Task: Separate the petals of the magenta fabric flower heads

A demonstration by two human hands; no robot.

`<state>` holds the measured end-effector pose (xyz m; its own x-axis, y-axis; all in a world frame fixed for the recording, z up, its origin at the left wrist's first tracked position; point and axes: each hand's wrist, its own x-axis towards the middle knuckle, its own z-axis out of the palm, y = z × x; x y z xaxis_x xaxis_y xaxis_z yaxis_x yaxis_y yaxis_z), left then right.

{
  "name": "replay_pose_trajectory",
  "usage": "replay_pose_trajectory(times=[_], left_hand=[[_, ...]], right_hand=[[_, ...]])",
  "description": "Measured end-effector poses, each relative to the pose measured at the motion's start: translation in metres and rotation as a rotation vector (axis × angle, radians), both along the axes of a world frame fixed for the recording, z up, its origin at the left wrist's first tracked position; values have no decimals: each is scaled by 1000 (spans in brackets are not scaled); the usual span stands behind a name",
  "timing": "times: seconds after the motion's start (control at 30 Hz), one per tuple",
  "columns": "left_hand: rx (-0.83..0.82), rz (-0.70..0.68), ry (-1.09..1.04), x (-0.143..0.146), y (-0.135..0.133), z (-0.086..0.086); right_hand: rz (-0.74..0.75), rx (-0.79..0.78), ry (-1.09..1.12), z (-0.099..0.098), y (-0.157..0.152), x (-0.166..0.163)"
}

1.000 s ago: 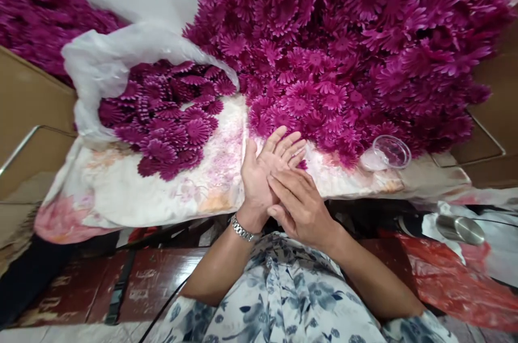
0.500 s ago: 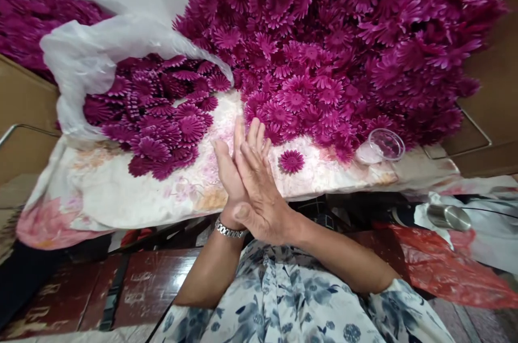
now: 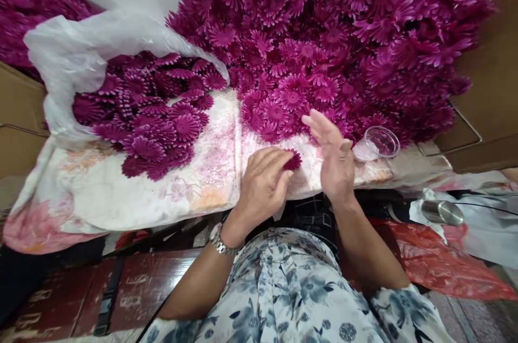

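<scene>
A single magenta flower head lies on the floral cloth close to the front edge. My left hand, wearing a metal watch, reaches over its left side. The fingers hide part of the flower, and the thumb stands apart below them; whether they touch it I cannot tell. To the right, my right hand is raised with loosely spread fingers and nothing in it. Just beyond that hand stands a clear plastic cup with something whitish in or beside it.
A tall heap of magenta flowers fills the back. On the left, a white plastic bag spills a pile of flower heads. Cardboard boxes flank the table. Red plastic and a metal cylinder are lower right.
My hands were pressed palm to palm and have parted. The left came down over the single flower head; the right moved right, towards the cup. The view shifted slightly.
</scene>
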<state>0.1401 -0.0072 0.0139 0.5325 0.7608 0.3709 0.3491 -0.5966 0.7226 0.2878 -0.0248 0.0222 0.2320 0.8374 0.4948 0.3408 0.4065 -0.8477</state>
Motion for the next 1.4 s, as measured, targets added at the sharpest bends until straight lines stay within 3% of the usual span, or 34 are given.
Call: replay_pose_trajectory(times=[0.07, 0.17, 0.27, 0.37, 0.5, 0.63, 0.73, 0.87, 1.0, 1.17, 1.3, 1.4], left_hand=[[214, 27, 285, 3, 7, -1], [347, 16, 544, 11, 15, -7], [402, 33, 560, 16, 22, -15], [363, 97, 416, 19, 27, -18], [117, 257, -19, 20, 34, -14], [-327, 378, -492, 22, 33, -6], [-609, 337, -705, 26, 24, 0], [-853, 244, -893, 28, 8, 3], [-923, 271, -1014, 24, 1, 7], [-1190, 236, -1044, 27, 3, 17], [-1206, 342, -1096, 28, 9, 14], [-1119, 432, -1107, 20, 16, 8]], right_hand=[[-71, -44, 1, -2, -10, 12], [-87, -122, -78, -7, -27, 21], [-128, -99, -96, -12, -37, 25], [-180, -72, -139, -16, -40, 29], [-193, -57, -272, -16, -37, 30], [-192, 4, -341, -15, -29, 20], [-195, 42, -357, -16, -20, 6], [-160, 83, -360, -20, -10, -11], [-188, 175, -373, -22, -7, -16], [-147, 259, -596, -22, -4, -29], [-73, 211, -726, -14, -7, -41], [-19, 164, -753, -5, -14, -41]])
